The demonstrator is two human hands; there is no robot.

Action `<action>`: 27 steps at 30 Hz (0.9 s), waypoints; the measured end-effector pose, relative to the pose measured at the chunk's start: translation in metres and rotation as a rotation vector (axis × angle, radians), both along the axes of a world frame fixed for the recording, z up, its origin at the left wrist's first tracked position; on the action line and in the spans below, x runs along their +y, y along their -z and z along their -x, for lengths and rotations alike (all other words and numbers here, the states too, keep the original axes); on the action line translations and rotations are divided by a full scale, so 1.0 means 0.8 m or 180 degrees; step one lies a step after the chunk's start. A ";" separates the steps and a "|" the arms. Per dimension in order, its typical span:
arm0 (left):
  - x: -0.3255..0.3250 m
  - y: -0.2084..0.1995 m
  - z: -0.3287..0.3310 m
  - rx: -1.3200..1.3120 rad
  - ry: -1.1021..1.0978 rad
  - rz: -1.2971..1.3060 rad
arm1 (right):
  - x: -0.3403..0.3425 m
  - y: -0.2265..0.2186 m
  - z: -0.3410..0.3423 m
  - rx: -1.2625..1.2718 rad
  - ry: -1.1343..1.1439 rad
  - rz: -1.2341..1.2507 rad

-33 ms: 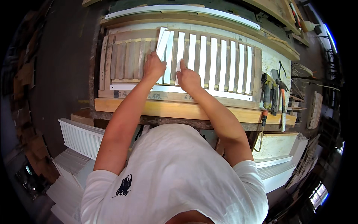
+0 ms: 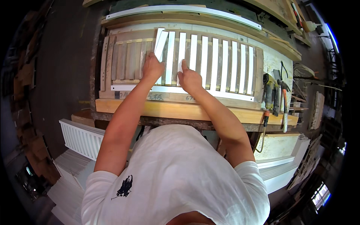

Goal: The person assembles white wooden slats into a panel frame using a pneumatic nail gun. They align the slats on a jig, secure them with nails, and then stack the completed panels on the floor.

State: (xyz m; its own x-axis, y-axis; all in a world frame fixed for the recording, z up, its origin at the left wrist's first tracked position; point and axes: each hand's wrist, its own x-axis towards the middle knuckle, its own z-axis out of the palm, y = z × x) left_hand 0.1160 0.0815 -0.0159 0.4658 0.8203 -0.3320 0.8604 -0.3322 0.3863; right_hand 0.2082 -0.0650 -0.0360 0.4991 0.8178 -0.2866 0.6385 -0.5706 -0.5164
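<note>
A wooden slotted jig [image 2: 106,63] lies on the bench, with white slats [image 2: 204,56] standing side by side in its right part. Over its middle, my left hand [image 2: 153,67] is closed around the near part of a few white slats [image 2: 161,43], which lean slightly and overlap at the top. My right hand [image 2: 191,79] rests farther right, index finger and thumb apart, the index touching one of the laid slats [image 2: 182,48]; its other fingers are curled under and partly hidden. A long white rail [image 2: 131,88] with end holes runs along the near side, under both wrists.
Another white rail [image 2: 183,8] lies along the far side. On the right are a nail gun [image 2: 268,90], a hammer [image 2: 284,88] and pliers [image 2: 284,68]. A finished white slatted panel [image 2: 80,138] and stacked white parts [image 2: 67,195] stand low on the left.
My left hand has shifted slightly left with its slats, and one slat now stands separate to its right. My right hand has hardly moved.
</note>
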 end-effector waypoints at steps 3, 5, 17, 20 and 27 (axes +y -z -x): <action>0.012 -0.006 0.017 0.0107 0.0051 0.0044 | 0.006 -0.016 0.002 0.0082 -0.0027 0.0253; 0.014 -0.001 0.022 0.0045 0.0070 -0.0007 | 0.010 -0.019 0.006 0.0146 0.0050 0.0226; 0.044 0.006 0.045 -0.0008 0.0039 -0.0323 | 0.062 -0.014 0.060 -0.0893 -0.1212 -0.1093; 0.041 0.011 0.047 -0.0168 -0.0012 -0.0377 | 0.054 -0.002 0.074 -0.0833 -0.1541 -0.0369; 0.053 0.024 0.064 -0.0462 -0.0264 -0.0544 | 0.054 -0.005 0.091 -0.0384 -0.1405 -0.0470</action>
